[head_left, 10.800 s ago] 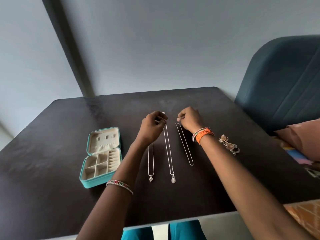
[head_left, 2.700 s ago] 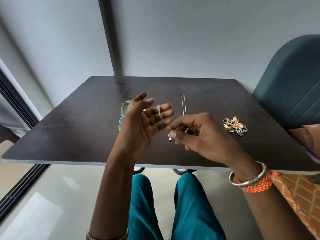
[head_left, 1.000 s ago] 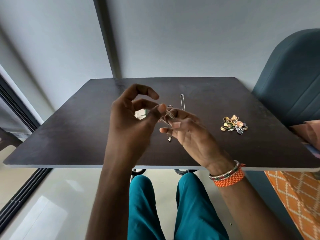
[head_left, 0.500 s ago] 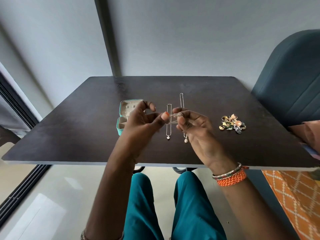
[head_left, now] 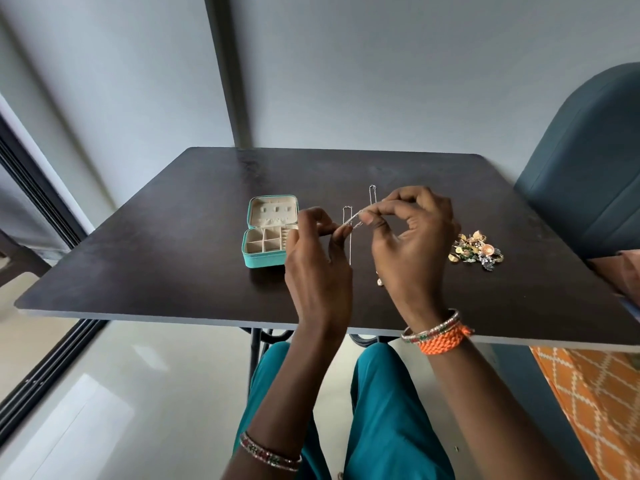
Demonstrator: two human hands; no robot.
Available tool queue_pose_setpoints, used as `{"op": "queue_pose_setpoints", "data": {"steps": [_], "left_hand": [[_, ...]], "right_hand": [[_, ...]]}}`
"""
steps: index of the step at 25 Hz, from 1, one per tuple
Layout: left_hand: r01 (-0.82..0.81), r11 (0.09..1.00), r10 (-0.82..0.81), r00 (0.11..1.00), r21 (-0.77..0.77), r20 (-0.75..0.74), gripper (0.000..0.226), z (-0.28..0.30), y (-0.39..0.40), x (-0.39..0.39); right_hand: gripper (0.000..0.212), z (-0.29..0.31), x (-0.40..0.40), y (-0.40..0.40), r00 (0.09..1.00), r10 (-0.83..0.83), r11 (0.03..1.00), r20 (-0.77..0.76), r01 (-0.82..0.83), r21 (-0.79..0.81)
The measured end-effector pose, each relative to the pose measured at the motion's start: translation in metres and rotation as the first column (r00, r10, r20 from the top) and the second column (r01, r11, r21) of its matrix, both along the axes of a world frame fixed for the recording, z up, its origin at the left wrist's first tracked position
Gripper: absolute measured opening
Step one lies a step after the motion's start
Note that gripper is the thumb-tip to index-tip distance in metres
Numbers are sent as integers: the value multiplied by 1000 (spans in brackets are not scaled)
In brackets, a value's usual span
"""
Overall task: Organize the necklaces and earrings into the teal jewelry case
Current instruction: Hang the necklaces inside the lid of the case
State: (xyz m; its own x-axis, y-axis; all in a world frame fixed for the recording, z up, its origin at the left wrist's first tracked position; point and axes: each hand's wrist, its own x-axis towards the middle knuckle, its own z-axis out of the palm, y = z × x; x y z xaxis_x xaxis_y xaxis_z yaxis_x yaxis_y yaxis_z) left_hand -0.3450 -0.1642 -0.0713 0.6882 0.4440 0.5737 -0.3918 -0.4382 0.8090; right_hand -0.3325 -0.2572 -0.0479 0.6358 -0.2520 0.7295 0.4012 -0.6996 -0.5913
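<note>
While both hands pinch one necklace (head_left: 353, 219) taut — table (head_left: 166, 271) edge near.

I can read no writing anywhere in front of me: no label, brand, number or sign.

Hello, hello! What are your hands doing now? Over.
Both hands, left and right, pinching one necklace chain above table. Teal case open. Earrings pile untouched. Nothing blocking.
</note>
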Motion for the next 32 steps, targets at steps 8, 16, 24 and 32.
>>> {"op": "queue_pose_setpoints", "data": {"steps": [8, 16, 24, 32], "left_hand": [[263, 925, -290, 955, -273, -64, 25, 7, -17, 26], [399, 870, -464, 860, -291, -210, 17, 27, 41, 108], [-34, 940, 273, 673, 340, -687, 46, -57, 156, 205], [-38, 952, 188, 853, 303, -487, 52, -75, 166, 210]], "right_hand": [[7, 16, 38, -14, 1000, -21, 972, -15, 16, -234], [7, 49, 91, -10, 996, 21, 892, 86, 20, -452], [6, 17, 151, 9, 986, 153, 876, -65, -166, -452], [4, -11, 189, 67, 934, 297, 829, -199, -356, -431]]}}
